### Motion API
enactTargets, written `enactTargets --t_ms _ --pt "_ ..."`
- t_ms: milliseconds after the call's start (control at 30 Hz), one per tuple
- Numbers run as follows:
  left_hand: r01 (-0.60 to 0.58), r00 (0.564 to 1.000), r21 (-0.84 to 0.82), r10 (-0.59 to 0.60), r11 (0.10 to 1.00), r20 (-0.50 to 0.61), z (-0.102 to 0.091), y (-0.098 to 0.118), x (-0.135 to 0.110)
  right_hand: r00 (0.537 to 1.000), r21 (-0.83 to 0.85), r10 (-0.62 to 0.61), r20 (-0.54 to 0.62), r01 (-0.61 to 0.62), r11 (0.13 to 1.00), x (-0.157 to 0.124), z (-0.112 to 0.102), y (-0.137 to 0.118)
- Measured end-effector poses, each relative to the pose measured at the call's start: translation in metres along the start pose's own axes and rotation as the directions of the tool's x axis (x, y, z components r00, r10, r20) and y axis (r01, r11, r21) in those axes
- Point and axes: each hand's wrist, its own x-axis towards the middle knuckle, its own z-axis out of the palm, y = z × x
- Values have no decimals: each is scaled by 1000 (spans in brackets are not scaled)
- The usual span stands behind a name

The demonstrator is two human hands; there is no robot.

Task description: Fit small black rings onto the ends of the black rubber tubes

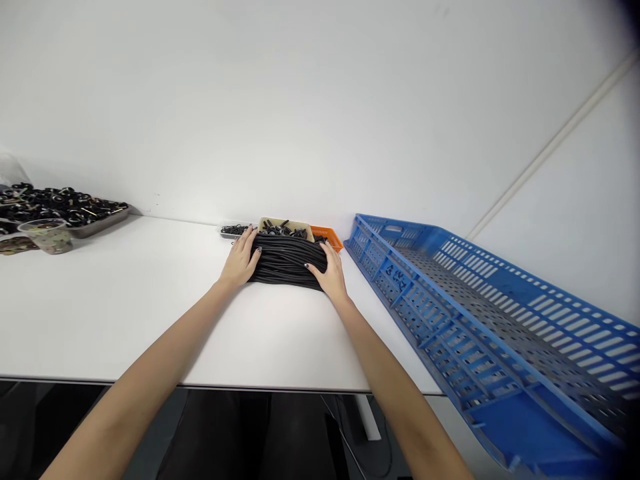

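A bundle of black cords [287, 259] lies crosswise on the white table, its strands side by side. My left hand [241, 257] grips the left end, with the thumb over the cords and the fingers along the far side. At the right end my right hand [331, 270] holds the bundle in the same way, thumb on top. Just behind the cords stand a cream tray [305, 229] of small black parts, an orange basket [334, 237] and a small clear tray [225, 230] with small dark metal pieces.
A long blue plastic crate [425, 293] stands on the right, reaching past the table's front edge. At the far left are a metal tray [103, 223] heaped with black parts and a clear plastic cup [53, 237]. A white wall [300, 120] rises behind the table [125, 300].
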Motion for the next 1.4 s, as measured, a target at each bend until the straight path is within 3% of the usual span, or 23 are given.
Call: enactTargets --t_ms 467,633,767,900,1000,1100,1200,1300,1400 --pt "-10 1000 -25 9 1000 -29 -4 0 0 999 1 -37 30 37 999 0 -4 -1" --pt "0 988 -148 -23 989 -154 -7 -7 2 997 -38 -51 66 54 998 2 -13 -7" --pt "112 933 -284 -199 952 -299 -10 -19 2 980 -73 -75 185 90 993 1 -15 -12" --pt "321 819 -388 -459 864 -345 -12 -29 1 973 -86 -72 219 93 992 -1 -10 -12" --pt "367 771 -414 -521 833 -365 -10 -34 0 976 -84 -68 205 87 993 -3 -8 -11" --pt "354 770 -405 -508 843 -385 -10 -34 0 977 -89 -72 203 91 992 -3 -8 -13" --pt "349 782 -399 -498 848 -374 -11 -30 0 985 -73 -86 151 98 993 -1 -11 -16" --pt "361 787 -403 -506 841 -352 -13 -26 1 998 -23 -62 -22 61 998 1 -16 -16" --pt "368 786 -410 -515 835 -343 -14 -24 1 978 28 44 -202 -40 999 3 -21 -9"
